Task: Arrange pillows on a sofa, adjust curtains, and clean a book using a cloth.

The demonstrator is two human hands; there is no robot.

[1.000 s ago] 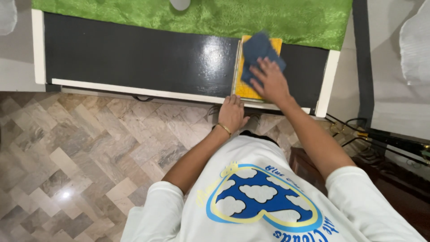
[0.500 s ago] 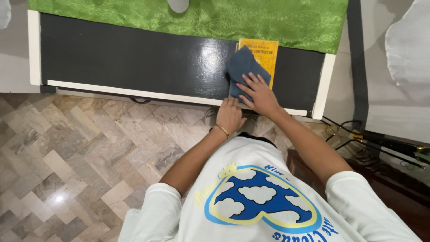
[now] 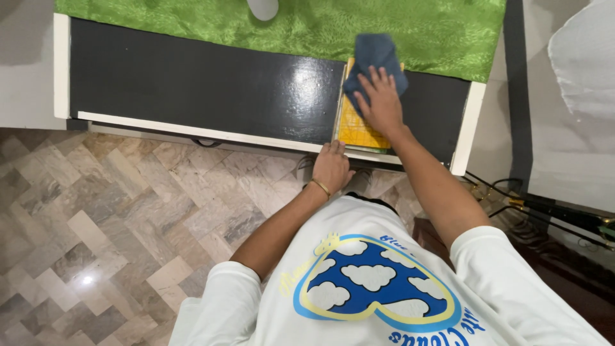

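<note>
A yellow book point(image 3: 356, 129) lies flat near the front edge of a glossy black table point(image 3: 205, 90). My right hand point(image 3: 380, 102) presses a dark blue cloth point(image 3: 373, 54) onto the book's far end, fingers spread on the cloth. My left hand point(image 3: 331, 166), with a thin gold bangle on the wrist, rests its fingers on the table's white front edge at the book's near left corner. A green cloth runner point(image 3: 307, 25) covers the back of the table.
A pale rounded object point(image 3: 262, 8) stands on the green runner at the top. Herringbone stone tiles point(image 3: 115, 211) cover the floor on the left. Dark cables and a dark wooden piece point(image 3: 551, 218) lie at the right, below a white surface point(image 3: 576, 128).
My right hand has pushed the blue cloth from the book's near left end away to its far end, uncovering the lower cover. My left hand has barely moved.
</note>
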